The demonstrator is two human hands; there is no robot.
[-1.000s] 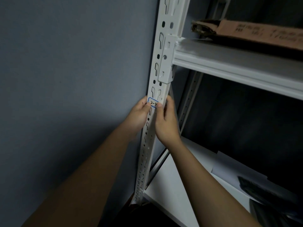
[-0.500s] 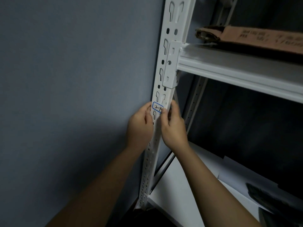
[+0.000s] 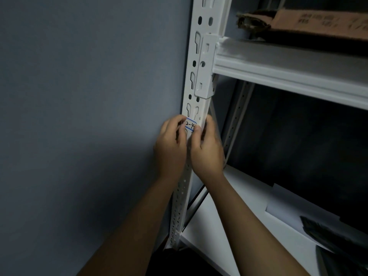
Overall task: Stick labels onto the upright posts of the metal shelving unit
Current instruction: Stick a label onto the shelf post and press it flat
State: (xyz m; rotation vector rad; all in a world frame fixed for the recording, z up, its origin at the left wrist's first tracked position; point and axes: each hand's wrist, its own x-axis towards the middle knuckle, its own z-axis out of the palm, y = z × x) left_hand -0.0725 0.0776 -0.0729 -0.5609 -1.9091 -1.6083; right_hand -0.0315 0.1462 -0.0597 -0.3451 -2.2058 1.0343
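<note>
A grey-blue wall (image 3: pixel 79 96) fills the left part of the head view, and a shadow is cast on it below and beside the arms. Just right of it, the left hand (image 3: pixel 171 148) is raised against the white upright post (image 3: pixel 201 80) of the metal shelving unit; its fingers are curled round the post's left edge, and its thumb is laid on the left end of a small label (image 3: pixel 190 124). The label is white with a blue border and is marked "2-4" in dark handwriting. It lies flat on the front face of the post, just under a pair of keyhole slots and some way below the bracket (image 3: pixel 205 66) where the upper shelf beam (image 3: pixel 288 76) is hooked in. The right end of the label is covered by the thumb of the right hand (image 3: pixel 207 150), whose other fingers are curled round the post's right edge, so the label is pinched against the metal from both sides. Both forearms are stretched up from the bottom of the frame. Further right, a worn cardboard box (image 3: pixel 310 22) is seen on the upper shelf. On the lower shelf (image 3: pixel 219 226), a white sheet (image 3: pixel 288 204) is laid, with a dark object (image 3: pixel 334 234) beside it that cannot be made out.
</note>
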